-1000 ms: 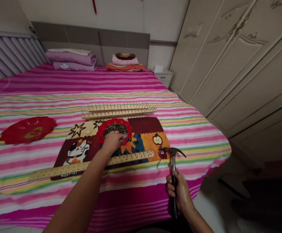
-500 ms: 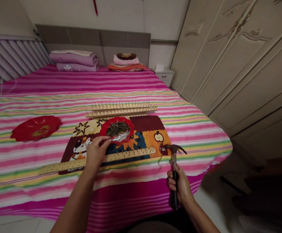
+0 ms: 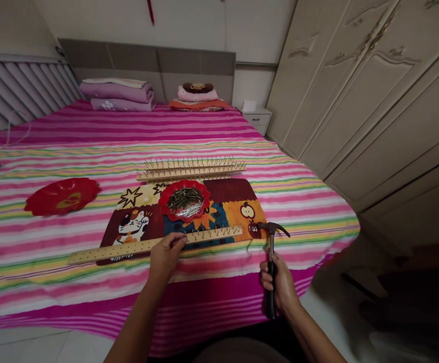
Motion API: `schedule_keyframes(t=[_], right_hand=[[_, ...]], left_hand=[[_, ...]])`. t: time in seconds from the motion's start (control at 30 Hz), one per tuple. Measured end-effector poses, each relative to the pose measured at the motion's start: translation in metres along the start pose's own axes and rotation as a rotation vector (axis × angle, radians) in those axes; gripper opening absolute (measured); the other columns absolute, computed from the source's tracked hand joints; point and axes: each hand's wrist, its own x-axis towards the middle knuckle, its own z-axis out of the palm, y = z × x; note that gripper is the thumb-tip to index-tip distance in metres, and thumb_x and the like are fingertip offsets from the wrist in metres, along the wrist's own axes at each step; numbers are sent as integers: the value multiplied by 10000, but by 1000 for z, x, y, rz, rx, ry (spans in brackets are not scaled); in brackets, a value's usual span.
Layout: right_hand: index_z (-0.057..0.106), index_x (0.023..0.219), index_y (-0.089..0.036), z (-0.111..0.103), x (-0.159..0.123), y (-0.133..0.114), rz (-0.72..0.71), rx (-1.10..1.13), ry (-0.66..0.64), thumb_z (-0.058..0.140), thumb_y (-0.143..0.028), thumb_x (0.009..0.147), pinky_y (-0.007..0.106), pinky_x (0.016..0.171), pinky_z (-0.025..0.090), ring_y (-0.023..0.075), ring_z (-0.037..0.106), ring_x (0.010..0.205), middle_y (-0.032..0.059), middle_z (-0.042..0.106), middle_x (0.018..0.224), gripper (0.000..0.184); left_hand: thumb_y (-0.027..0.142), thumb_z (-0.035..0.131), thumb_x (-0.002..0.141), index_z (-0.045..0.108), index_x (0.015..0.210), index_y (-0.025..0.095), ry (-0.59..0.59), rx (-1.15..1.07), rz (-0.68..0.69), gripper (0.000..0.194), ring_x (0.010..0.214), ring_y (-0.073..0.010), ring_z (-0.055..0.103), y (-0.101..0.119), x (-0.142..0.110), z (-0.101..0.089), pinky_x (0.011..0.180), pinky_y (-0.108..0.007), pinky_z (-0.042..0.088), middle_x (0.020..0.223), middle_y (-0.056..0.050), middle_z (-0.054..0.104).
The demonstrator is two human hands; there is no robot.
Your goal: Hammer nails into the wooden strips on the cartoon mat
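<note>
My left hand (image 3: 167, 254) is pinched over the pale wooden strip (image 3: 124, 249), its fingertips at the strip's middle on what looks like a nail, almost wholly hidden by them. Rows of small holes run along the strip to the left of the hand, and several nails stand upright in its right part. A claw hammer (image 3: 271, 252) is upright in my right hand (image 3: 279, 282), which is wrapped round its black handle, head up. Just beyond the strip sits a red scalloped bowl (image 3: 162, 204) full of loose nails (image 3: 185, 201).
The strip and bowl rest on a patterned mat (image 3: 229, 191) on the striped bed (image 3: 298, 196). Behind them lie wooden strips (image 3: 191, 170) bristling with nails. A red scalloped dish (image 3: 60, 196) is at the left. Wardrobes (image 3: 370, 101) line the right side.
My left hand has moved right and toward me, from the bowl's near edge to the wooden strip. My right hand keeps the hammer in nearly the same place.
</note>
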Motion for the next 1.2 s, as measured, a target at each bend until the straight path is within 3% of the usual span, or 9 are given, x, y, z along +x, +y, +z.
schedule_keyframes(t=[0.5, 0.63, 0.7, 0.8, 0.93, 1.07, 1.2], right_hand=[[478, 899, -251, 3, -4, 1, -37, -49, 19, 633, -402, 689, 95, 278, 197, 26, 300, 305, -109, 445, 483, 302], [481, 1038, -273, 14, -25, -2, -63, -174, 17, 601, -455, 722, 111, 290, 187, 34, 303, 314, -108, 448, 507, 384], [466, 1156, -276, 25, -39, -7, -47, -334, -57, 548, -494, 760, 131, 303, 188, 42, 308, 321, -99, 453, 524, 459], [514, 1182, -228, 49, -56, -13, -61, -606, -311, 492, -499, 803, 171, 338, 226, 59, 336, 354, -73, 465, 532, 467], [585, 1139, -226, 82, -64, -13, -225, -834, -575, 442, -414, 859, 206, 419, 260, 82, 337, 432, -66, 401, 511, 367], [587, 1142, -246, 102, -60, -12, -324, -905, -613, 435, -343, 870, 215, 423, 236, 92, 305, 449, -61, 367, 522, 326], [623, 1101, -240, 103, -59, -15, -331, -942, -616, 466, -323, 851, 212, 421, 244, 94, 319, 454, -56, 379, 514, 307]], left_hand=[[362, 528, 695, 650, 720, 243, 31, 194, 202, 173, 760, -167, 633, -7, -3, 6, 722, -270, 475, 800, 6, 706], [350, 520, 709, 655, 734, 238, 31, 234, 249, 177, 784, -172, 633, -10, -4, 7, 733, -274, 472, 813, -6, 702], [348, 516, 718, 654, 741, 238, 37, 243, 268, 178, 797, -172, 629, -11, -4, 8, 743, -277, 468, 823, -8, 700], [350, 506, 731, 649, 749, 237, 42, 243, 279, 183, 806, -173, 622, -12, -5, 9, 746, -279, 459, 829, -9, 694], [311, 482, 748, 645, 746, 236, 10, 265, 279, 179, 779, -164, 607, -9, -7, 9, 719, -266, 440, 804, -7, 684], [288, 467, 763, 641, 747, 233, 4, 286, 278, 184, 750, -151, 591, -7, -9, 9, 690, -249, 421, 772, -6, 664], [288, 472, 764, 641, 747, 233, 6, 281, 279, 178, 762, -152, 594, -9, -9, 9, 692, -248, 425, 788, -7, 663]])
